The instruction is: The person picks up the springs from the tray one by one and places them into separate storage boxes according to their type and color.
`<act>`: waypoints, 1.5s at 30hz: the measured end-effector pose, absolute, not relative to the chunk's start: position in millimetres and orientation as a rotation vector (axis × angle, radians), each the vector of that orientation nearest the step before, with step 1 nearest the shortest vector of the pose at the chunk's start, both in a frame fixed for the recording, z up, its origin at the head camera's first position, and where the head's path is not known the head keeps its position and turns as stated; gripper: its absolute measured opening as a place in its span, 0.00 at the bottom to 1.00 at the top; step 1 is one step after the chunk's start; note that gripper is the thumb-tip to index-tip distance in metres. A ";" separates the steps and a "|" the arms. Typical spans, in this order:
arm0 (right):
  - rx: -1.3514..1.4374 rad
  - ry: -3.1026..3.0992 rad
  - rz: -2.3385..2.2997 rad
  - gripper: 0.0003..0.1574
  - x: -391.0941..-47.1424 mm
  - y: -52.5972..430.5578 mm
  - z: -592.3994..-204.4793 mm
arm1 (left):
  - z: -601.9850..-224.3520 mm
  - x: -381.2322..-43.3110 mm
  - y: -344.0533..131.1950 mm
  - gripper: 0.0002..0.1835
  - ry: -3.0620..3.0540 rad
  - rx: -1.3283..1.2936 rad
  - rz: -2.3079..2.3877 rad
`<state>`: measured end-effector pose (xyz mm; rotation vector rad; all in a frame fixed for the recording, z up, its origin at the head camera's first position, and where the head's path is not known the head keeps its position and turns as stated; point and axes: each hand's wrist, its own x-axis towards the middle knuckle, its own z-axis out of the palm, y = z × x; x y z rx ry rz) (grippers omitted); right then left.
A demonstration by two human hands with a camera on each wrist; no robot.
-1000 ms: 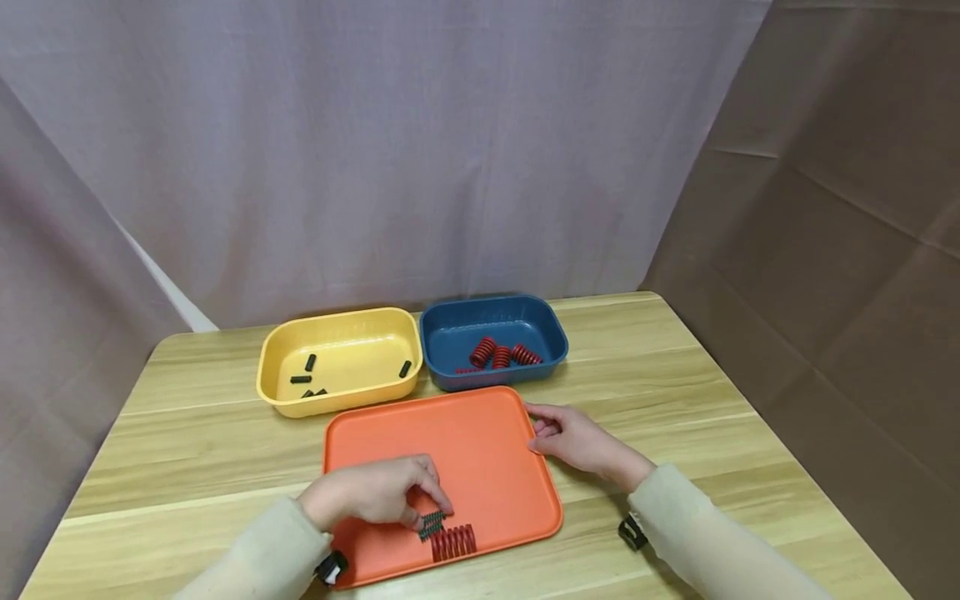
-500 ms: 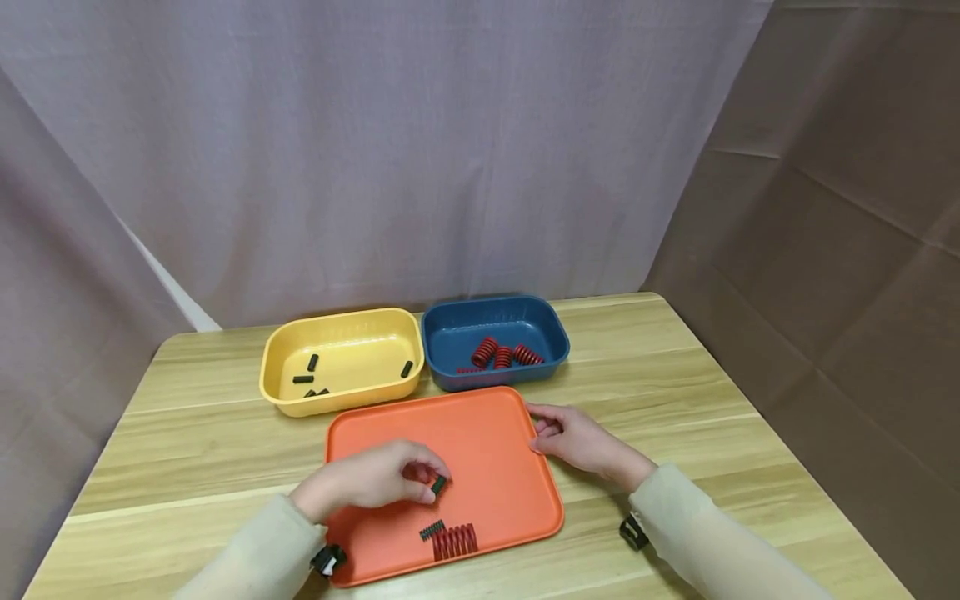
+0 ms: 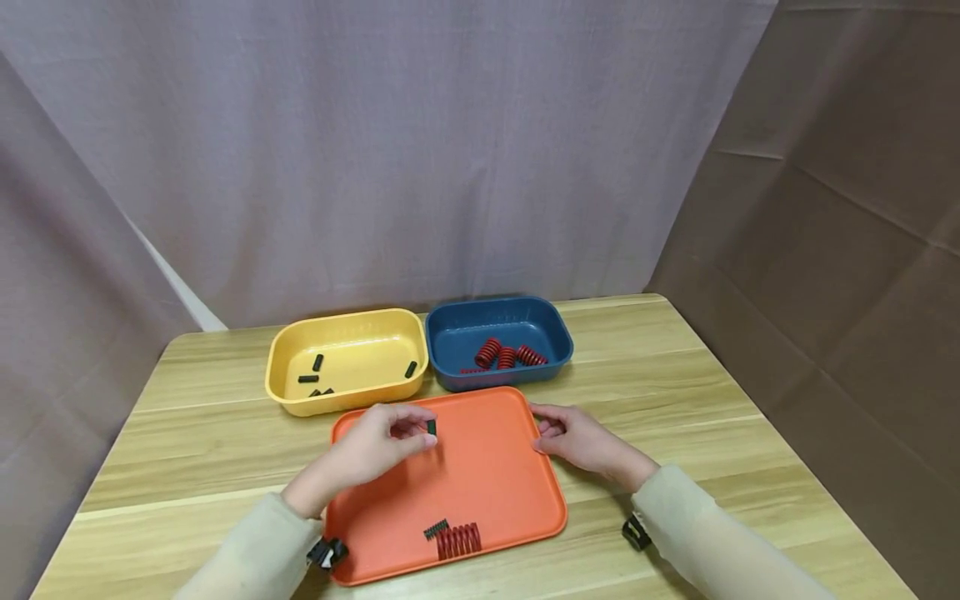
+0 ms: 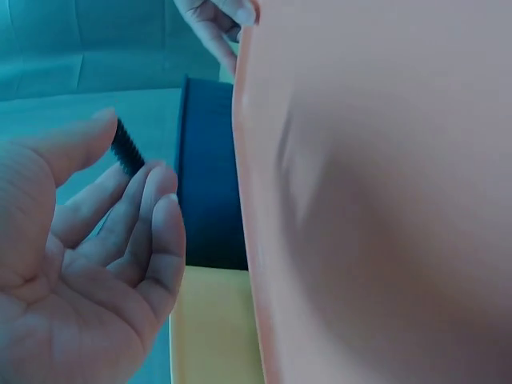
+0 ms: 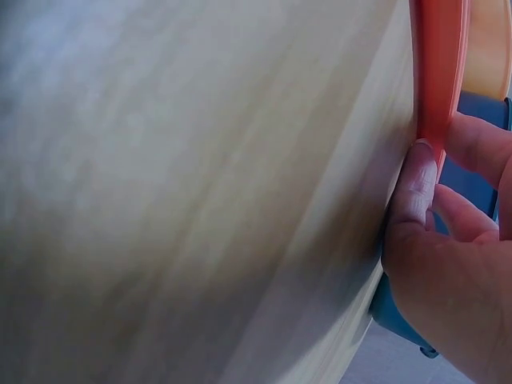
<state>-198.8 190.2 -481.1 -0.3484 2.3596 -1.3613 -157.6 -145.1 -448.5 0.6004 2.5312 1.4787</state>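
Note:
A small dark green spring (image 3: 431, 427) is pinched between the thumb and fingers of my left hand (image 3: 371, 442), held above the far left part of the orange tray (image 3: 487, 467). The left wrist view shows this spring (image 4: 127, 147) between thumb tip and fingertips, with the other fingers bent. My right hand (image 3: 581, 442) holds the tray's right rim with thumb and fingers, also seen at the tray edge (image 5: 442, 72) in the right wrist view. Near the tray's front edge lie another small green spring (image 3: 437, 529) and larger red springs (image 3: 458, 542), side by side.
Behind the tray stands a yellow bin (image 3: 348, 325) with several small dark springs inside. Touching its right side is a blue bin (image 3: 498, 310) holding several red springs. All rest on a wooden table (image 3: 660, 383), with curtains behind and to the sides.
My left hand has picked up one green spring from the tray's front and carried it up and away toward the yellow bin. My right hand has stayed on the rim.

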 end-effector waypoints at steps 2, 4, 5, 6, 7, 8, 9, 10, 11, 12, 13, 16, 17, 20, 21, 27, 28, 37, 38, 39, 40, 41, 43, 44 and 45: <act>-0.348 2.357 -1.368 0.38 -198.9 190.6 -481.7 | -447.8 -159.2 -146.3 0.17 2.573 0.564 1.515; -0.346 2.354 -1.374 0.38 -199.0 191.0 -482.3 | -447.4 -161.3 -147.5 0.17 2.604 0.531 1.549; -0.346 2.355 -1.376 0.38 -199.0 191.2 -482.4 | -447.1 -162.3 -148.1 0.17 2.618 0.520 1.568; -0.347 2.353 -1.377 0.38 -199.1 191.4 -482.6 | -447.1 -163.6 -148.6 0.17 2.632 0.511 1.585; -0.347 2.352 -1.375 0.38 -199.3 191.6 -482.8 | -446.9 -165.1 -149.1 0.17 2.640 0.507 1.609; -0.347 2.353 -1.375 0.38 -199.5 191.8 -482.9 | -446.7 -166.3 -149.7 0.17 2.649 0.508 1.629; -0.346 2.351 -1.376 0.38 -199.8 192.0 -483.0 | -446.2 -167.5 -150.3 0.17 2.657 0.503 1.647; -0.344 2.349 -1.376 0.38 -200.0 192.2 -483.0 | -445.7 -168.3 -151.1 0.17 2.659 0.504 1.668; -0.343 2.344 -1.377 0.38 -200.2 192.4 -482.9 | -445.0 -169.0 -151.9 0.17 2.663 0.497 1.682; -0.342 2.341 -1.377 0.38 -200.4 192.5 -482.9 | -444.3 -169.6 -152.8 0.17 2.663 0.488 1.692; -0.343 2.341 -1.377 0.38 -200.5 192.7 -482.9 | -443.5 -170.0 -153.7 0.17 2.659 0.477 1.700; -0.348 2.347 -1.376 0.38 -200.4 192.8 -483.0 | -440.7 -171.0 -156.0 0.18 2.654 0.438 1.702; -0.352 2.349 -1.376 0.38 -200.4 192.9 -483.3 | -440.2 -171.8 -156.9 0.19 2.654 0.426 1.702; -0.360 2.363 -1.372 0.38 -201.0 193.3 -485.4 | -439.6 -173.9 -159.6 0.19 2.656 0.423 1.721; -0.360 2.365 -1.371 0.38 -201.3 193.4 -486.0 | -439.6 -174.8 -161.0 0.19 2.658 0.417 1.731; -0.362 2.368 -1.371 0.38 -200.9 193.1 -484.9 | -440.6 -182.3 -174.1 0.19 2.718 0.328 1.787; -0.362 2.368 -1.372 0.38 -200.7 192.9 -484.4 | -440.9 -183.6 -176.8 0.19 2.736 0.315 1.797; -0.371 2.365 -1.369 0.38 -198.5 191.5 -480.5 | -450.5 -196.5 -198.8 0.19 2.870 0.078 1.805; -0.371 2.364 -1.369 0.38 -198.5 191.5 -480.8 | -451.6 -196.7 -200.2 0.19 2.873 0.055 1.801; -0.370 2.362 -1.369 0.38 -198.7 191.4 -481.1 | -453.0 -197.1 -201.5 0.19 2.871 0.033 1.802; -0.373 2.360 -1.370 0.38 -198.8 191.4 -481.3 | -454.0 -197.0 -202.5 0.19 2.872 0.017 1.796; -0.374 2.359 -1.370 0.38 -198.9 191.5 -481.5 | -454.9 -196.8 -203.1 0.20 2.871 0.003 1.790; -0.381 2.357 -1.373 0.38 -199.3 191.7 -482.3 | -456.3 -196.6 -203.8 0.20 2.869 -0.007 1.786; -0.380 2.356 -1.375 0.38 -199.3 191.8 -482.6 | -456.8 -196.7 -203.9 0.20 2.872 -0.007 1.782; -0.381 2.356 -1.375 0.38 -199.3 191.9 -482.8 | -457.4 -197.1 -204.0 0.20 2.876 -0.006 1.782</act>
